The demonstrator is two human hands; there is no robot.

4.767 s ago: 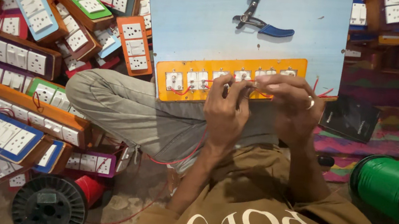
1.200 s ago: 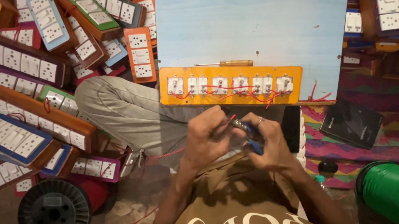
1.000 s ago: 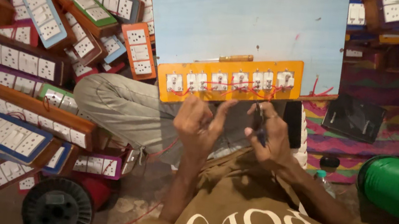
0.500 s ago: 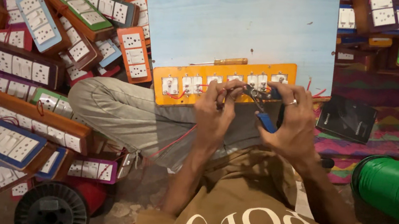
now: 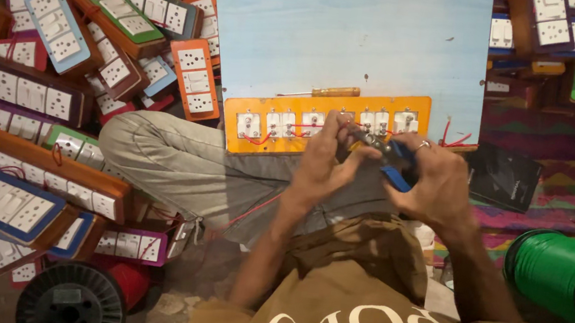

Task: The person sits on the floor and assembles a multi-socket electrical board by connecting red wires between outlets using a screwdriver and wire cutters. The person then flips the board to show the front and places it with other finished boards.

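Note:
An orange switch panel (image 5: 264, 110) with several white switches and red wires lies at the near edge of a pale blue board (image 5: 359, 40). My left hand (image 5: 324, 160) pinches a red wire at the panel's middle. My right hand (image 5: 437, 178) grips blue-handled pliers (image 5: 390, 160), whose jaws point at the wire between both hands. A wooden-handled screwdriver (image 5: 324, 92) lies on the board just behind the panel.
Many finished switch boards (image 5: 58, 85) are piled at the left and more at the top right (image 5: 569, 35). A green wire spool (image 5: 556, 275) sits at the right, a black spool (image 5: 73, 299) at bottom left. A black box (image 5: 502, 175) lies on the striped mat.
My hands rose from my lap back to the orange panel. The right hand has taken the blue pliers off the board and now works them at the wire.

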